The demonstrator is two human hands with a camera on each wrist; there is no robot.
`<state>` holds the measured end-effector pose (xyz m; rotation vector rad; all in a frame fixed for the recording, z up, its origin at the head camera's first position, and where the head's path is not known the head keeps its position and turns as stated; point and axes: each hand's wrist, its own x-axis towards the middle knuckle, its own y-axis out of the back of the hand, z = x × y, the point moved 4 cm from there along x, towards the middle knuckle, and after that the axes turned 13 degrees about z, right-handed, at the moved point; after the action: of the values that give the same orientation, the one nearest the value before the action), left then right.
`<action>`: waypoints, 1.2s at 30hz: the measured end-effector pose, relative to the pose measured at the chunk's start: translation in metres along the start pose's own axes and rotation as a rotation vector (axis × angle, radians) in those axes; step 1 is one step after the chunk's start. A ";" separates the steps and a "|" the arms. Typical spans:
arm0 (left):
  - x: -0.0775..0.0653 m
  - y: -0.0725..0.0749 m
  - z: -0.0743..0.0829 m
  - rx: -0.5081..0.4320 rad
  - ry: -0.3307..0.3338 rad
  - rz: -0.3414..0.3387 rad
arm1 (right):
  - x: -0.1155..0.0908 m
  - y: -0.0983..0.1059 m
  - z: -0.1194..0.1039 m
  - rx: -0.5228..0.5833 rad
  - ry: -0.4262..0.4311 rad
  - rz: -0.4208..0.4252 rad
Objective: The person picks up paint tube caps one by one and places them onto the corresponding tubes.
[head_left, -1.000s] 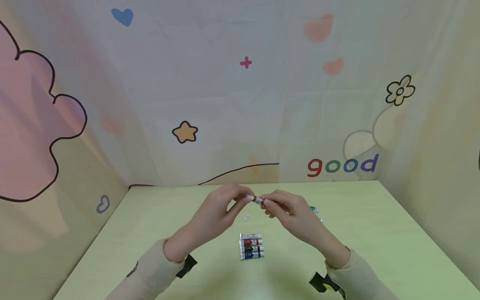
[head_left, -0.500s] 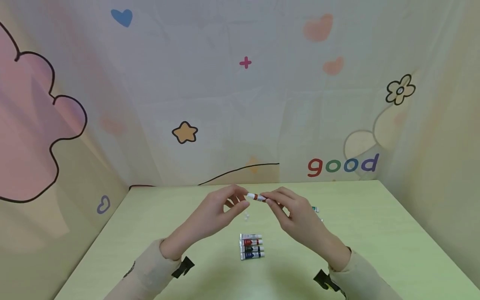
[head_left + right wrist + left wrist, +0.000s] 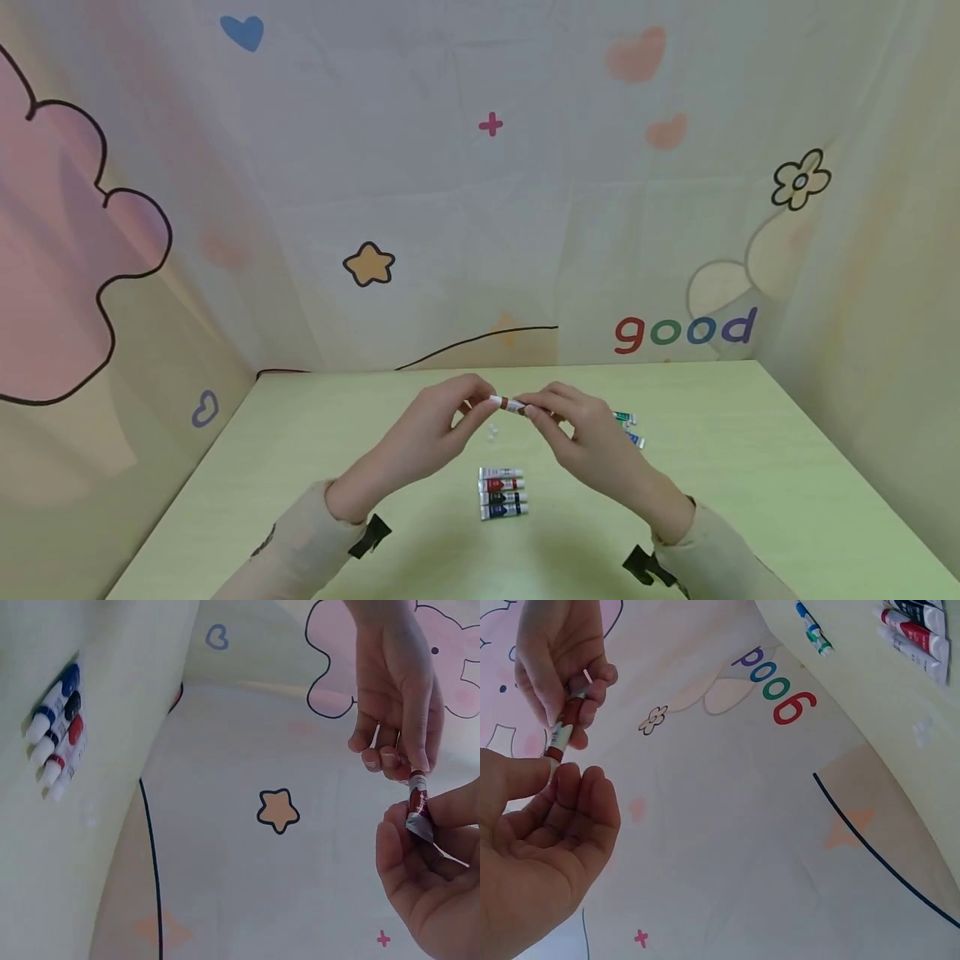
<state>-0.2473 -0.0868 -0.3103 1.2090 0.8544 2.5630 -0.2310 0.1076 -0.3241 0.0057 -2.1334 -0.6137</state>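
A small paint tube (image 3: 509, 405) with a brown-red band and a white cap is held in the air above the far part of the table. My left hand (image 3: 435, 423) pinches its cap end between thumb and fingers. My right hand (image 3: 588, 427) holds the body near the flat silver crimped end (image 3: 420, 826), seen in the right wrist view. Below the hands, several paint tubes lie side by side in a row: a pale one (image 3: 501, 472), a red one (image 3: 502, 485), a dark one (image 3: 502, 498) and a blue one (image 3: 504, 511).
Beyond my right hand lie a green-labelled tube (image 3: 625, 417) and a blue-labelled tube (image 3: 636, 439), partly hidden. Small whitish bits (image 3: 492, 432) rest on the pale green table (image 3: 720, 475). A printed cloth backdrop (image 3: 450, 192) rises along the table's back and sides.
My left fingers loosened from the cap half a second ago and now pinch it again. The tube dipped slightly, and the blue-labelled tube behind my right hand shows more.
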 end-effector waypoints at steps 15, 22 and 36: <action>-0.001 -0.003 -0.003 -0.042 -0.017 -0.016 | 0.006 0.010 -0.001 0.013 0.004 0.063; -0.002 -0.006 -0.009 -0.085 0.162 -0.070 | 0.007 0.018 -0.004 -0.091 0.162 0.093; -0.001 -0.009 0.002 -0.008 -0.050 -0.016 | 0.000 0.007 0.005 0.143 -0.084 -0.050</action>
<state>-0.2456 -0.0795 -0.3153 1.2531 0.8395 2.5101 -0.2339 0.1159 -0.3234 0.1141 -2.2610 -0.4961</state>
